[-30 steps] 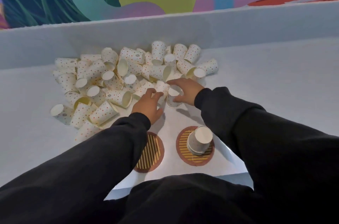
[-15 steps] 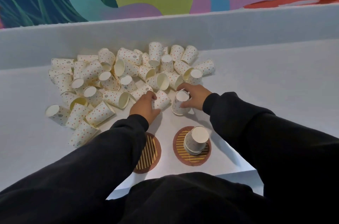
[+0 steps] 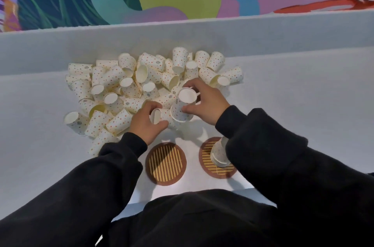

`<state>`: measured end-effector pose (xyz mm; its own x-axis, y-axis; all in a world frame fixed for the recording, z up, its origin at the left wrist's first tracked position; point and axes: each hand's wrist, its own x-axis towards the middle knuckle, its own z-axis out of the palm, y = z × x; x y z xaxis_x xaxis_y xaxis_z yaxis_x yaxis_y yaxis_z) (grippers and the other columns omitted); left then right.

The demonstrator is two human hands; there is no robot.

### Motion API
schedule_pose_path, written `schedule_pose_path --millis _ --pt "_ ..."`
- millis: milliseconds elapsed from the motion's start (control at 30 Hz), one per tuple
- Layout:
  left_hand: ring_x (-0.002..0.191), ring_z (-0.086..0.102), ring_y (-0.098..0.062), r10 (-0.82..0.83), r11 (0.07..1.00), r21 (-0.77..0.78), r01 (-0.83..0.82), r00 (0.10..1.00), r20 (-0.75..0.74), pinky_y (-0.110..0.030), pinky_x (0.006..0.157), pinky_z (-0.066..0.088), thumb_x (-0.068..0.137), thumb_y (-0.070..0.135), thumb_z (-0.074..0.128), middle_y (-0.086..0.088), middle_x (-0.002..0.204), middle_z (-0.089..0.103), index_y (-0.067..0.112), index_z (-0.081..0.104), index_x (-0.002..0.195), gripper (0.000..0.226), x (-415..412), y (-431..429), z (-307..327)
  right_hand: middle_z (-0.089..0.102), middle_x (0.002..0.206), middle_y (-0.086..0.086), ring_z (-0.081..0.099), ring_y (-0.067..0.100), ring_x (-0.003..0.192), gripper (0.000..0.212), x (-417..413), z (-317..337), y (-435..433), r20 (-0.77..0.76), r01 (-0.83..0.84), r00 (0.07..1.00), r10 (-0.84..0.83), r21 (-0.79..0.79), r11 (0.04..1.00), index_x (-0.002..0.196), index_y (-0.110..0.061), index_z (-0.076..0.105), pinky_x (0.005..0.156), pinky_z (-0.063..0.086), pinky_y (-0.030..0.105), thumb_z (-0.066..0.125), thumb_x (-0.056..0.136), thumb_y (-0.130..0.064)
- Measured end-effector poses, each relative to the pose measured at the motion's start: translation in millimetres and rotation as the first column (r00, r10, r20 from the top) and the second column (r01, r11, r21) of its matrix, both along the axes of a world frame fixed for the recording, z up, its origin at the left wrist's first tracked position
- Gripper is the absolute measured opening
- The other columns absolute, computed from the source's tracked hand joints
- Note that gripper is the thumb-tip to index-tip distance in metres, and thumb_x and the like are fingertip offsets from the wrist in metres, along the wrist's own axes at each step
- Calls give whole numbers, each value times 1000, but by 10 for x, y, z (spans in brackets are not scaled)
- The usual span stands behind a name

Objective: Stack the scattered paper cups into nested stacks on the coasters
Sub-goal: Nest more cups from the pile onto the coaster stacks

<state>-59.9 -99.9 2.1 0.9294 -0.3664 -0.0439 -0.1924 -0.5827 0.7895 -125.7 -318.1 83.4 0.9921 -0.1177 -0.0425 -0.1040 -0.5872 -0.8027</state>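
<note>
Pale table (image 3: 293, 109), dotted cups (image 3: 183, 110) in hands (image 3: 209, 105)

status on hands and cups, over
Left hand grips a cup on its side. Right hand holds an upside-down cup. Left coaster bare; right coaster carries a stack, partly behind the right sleeve.

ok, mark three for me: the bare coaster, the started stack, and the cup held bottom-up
bare coaster (image 3: 166, 163): head view, striped centre.
started stack (image 3: 219, 153): head view, dotted side wall.
bottom-up cup (image 3: 187, 95): head view, white base disc.
</note>
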Motion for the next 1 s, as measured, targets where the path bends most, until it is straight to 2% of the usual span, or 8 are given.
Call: schedule_pose_path --millis 100,167,233,300,433,600,800,1000 --pt "112 58 -14 -83 994 75 79 995 53 -39 99 48 76 36 81 10 123 65 33 64 122 49 -158 238 44 65 116 -9 61 14 104 54 -123 -140 255 -19 6 1000 -4 78 997 123 -28 55 91 53 35 84 79 -24" --pt "120 57 -17 -155 977 158 144 986 56 -43 105 47 72 52 74 6 132 64 33 61 132 64 -259 386 42 65 117 -14 60 7 105 53 -225 -256 370 -27 27 999 -23 132 991 123 -30 57 89 52 27 85 79 -25" --pt "118 58 -16 -204 955 224 194 979 22 -39 102 47 73 53 77 6 131 63 33 50 142 77 -354 501 -4 65 118 -17 59 0 103 53 -332 -330 459 -35 58 998 -53 170 984 124 -34 57 84 48 17 85 80 -26" --pt "112 59 -13 -219 952 217 214 976 -2 -34 96 47 74 46 82 9 126 64 33 43 142 79 -457 564 -58 64 118 -19 58 -2 102 53 -419 -378 507 -47 101 995 -93 199 975 126 -36 56 83 45 14 84 82 -27" --pt "111 58 -14 -272 934 241 262 962 10 -35 92 49 73 52 76 10 124 63 30 42 140 79 -584 606 -156 60 115 -25 56 -6 103 53 -514 -441 556 -51 151 988 -143 209 966 125 -39 53 89 49 20 82 83 -27" --pt "106 55 -15 -324 900 300 315 946 -18 -36 86 50 74 59 70 4 124 64 29 39 144 81 -615 529 -251 62 122 -15 58 6 109 53 -562 -493 611 -41 190 982 -185 234 954 127 -33 55 92 52 27 82 84 -24" --pt "110 53 -13 -326 901 294 318 945 -20 -37 90 51 77 62 68 3 128 63 31 38 146 82 -619 494 -323 63 122 -19 58 3 114 53 -620 -575 658 -41 218 976 -215 271 938 126 -38 55 98 55 38 82 83 -24" --pt "109 55 -12 -323 903 288 318 946 -30 -36 90 51 74 70 66 5 128 63 35 35 146 86 -629 452 -327 62 120 -21 58 3 111 52 -631 -559 628 -48 237 971 -233 286 929 127 -40 54 94 56 35 81 85 -28"
